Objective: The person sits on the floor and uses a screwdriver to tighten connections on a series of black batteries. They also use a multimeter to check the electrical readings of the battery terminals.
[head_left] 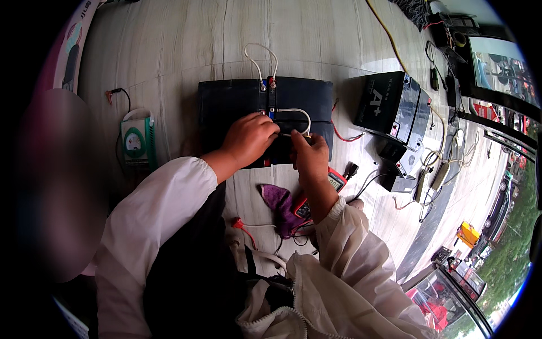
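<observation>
Several black batteries [231,93] stand side by side as one block in front of me. A white cable [272,47] arches between two terminals at their far edge. Nearer, another white cable [302,113] runs from a terminal and curves round to my right hand [310,155], whose thumb and fingers are pinched on it. My left hand [250,138] is closed over the middle of the block, its fingertips beside the terminals. What those fingertips hold is hidden. The two hands are a short gap apart.
A red multimeter [336,179] and a purple cloth [276,202] lie on the floor near me. To the left stands a green and white dial device [135,141] with a clamp lead. More black batteries [381,101] and tangled cables [435,158] are at the right.
</observation>
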